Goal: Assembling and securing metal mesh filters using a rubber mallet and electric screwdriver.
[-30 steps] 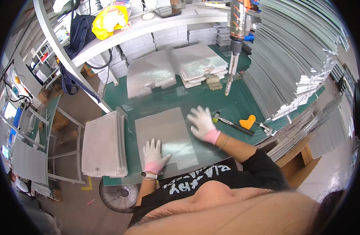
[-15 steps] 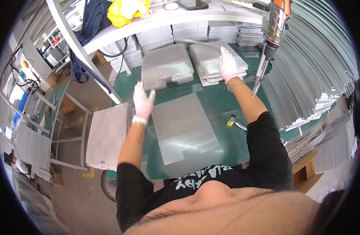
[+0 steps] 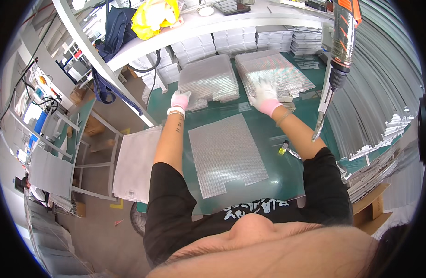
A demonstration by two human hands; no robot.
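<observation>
A single silvery mesh-textured sheet (image 3: 227, 155) with a notched near edge lies flat on the green tabletop in front of me. Behind it are a left stack of similar sheets (image 3: 208, 76) and a right stack (image 3: 280, 69). My left hand (image 3: 180, 100), in a white and pink glove, is closed at the near-left corner of the left stack; what its curled fingers hold, if anything, is hidden. My right hand (image 3: 267, 96), gloved alike, rests with spread fingers on the near edge of the right stack.
A power screwdriver (image 3: 343, 51) hangs at right, its bit above my right forearm. By that arm lies a small yellow-green-capped bottle (image 3: 283, 147). A pale sheet stack (image 3: 136, 164) stands at left, long metallic strips (image 3: 375, 88) at right. A white shelf (image 3: 213, 28) crosses the back.
My left hand has gone from open in the air to closed at the left stack's corner. The right hand has come nearer and down onto the right stack. The view has shifted slightly.
</observation>
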